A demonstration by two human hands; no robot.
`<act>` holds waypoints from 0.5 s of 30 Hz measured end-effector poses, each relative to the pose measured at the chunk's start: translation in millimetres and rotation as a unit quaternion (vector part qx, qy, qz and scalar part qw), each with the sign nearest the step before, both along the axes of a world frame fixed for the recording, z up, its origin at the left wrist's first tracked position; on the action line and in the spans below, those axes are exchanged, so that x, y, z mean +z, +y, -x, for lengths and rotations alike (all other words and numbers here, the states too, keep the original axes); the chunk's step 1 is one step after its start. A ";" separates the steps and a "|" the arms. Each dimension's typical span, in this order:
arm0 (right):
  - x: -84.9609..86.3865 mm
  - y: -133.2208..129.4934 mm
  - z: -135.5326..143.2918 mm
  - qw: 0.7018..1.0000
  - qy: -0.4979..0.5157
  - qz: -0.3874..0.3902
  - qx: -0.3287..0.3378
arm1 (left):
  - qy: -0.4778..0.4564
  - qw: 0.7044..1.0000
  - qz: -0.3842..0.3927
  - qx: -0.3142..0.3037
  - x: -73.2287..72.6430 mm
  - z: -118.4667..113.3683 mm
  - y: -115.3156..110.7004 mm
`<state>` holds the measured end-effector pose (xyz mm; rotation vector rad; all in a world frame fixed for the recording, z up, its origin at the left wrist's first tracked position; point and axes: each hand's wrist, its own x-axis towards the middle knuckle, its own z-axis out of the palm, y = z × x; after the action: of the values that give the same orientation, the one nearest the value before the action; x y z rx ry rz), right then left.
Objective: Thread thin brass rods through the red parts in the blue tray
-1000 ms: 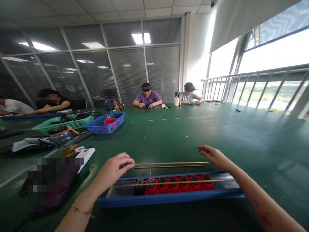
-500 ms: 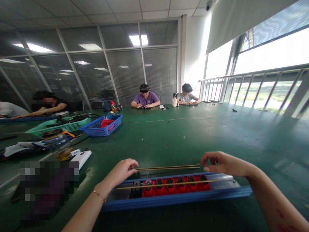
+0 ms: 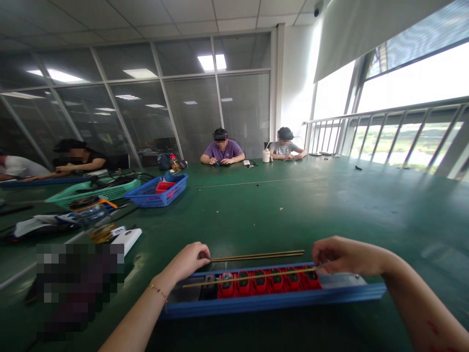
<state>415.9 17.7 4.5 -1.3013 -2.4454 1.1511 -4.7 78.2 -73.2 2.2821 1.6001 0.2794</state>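
My right hand [image 3: 334,255] is closed in a pinch on the right end of a thin brass-coloured rod [image 3: 252,277]. This rod slants across a long blue-edged tray [image 3: 271,304], over a row of red holders [image 3: 258,287] with black pieces in them. At the tray's back left corner, my left hand [image 3: 192,256] has its fingers curled together. Its fingertips meet the left ends of two similar thin rods [image 3: 264,255] lying behind the tray. Whether they grip a rod is hidden.
On the left stand a blue basket [image 3: 161,194] with a red box [image 3: 164,187] inside and a green basket [image 3: 98,191] full of dark items. A white flat device [image 3: 129,240] lies nearer. Several people sit around the green table [image 3: 330,205], two across from me.
My right hand has come down and toward me onto the front rod's right end, which now sits slightly higher. My left hand stays by the rear rods, its fingers curled more tightly.
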 end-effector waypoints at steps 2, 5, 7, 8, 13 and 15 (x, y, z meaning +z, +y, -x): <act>7.1 -2.1 -5.2 0.999 0.039 -0.007 -0.004 | -0.005 1.000 -0.001 0.003 -0.5 0.3 0.0; 10.0 -1.0 -22.5 0.994 0.066 -0.068 -0.061 | -0.012 1.000 0.002 0.007 -0.9 0.5 -0.2; 5.9 1.9 -37.8 0.989 0.073 -0.082 -0.098 | -0.017 1.000 0.007 0.008 -1.0 0.6 -0.4; 2.7 3.7 -45.4 0.988 0.075 -0.078 -0.113 | -0.020 1.000 0.009 0.009 -0.9 0.5 -0.5; -17.0 13.3 -68.3 0.978 0.087 -0.060 -0.179 | -0.031 0.999 0.015 0.010 -0.1 0.1 -2.0; -24.9 18.1 -68.1 0.980 0.072 -0.043 -0.181 | -0.034 0.999 0.017 0.011 0.3 -0.2 -2.6</act>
<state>484.1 35.8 -20.3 -1.4977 -2.0232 0.9948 -4.5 75.6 -72.9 2.2083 1.5847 0.3285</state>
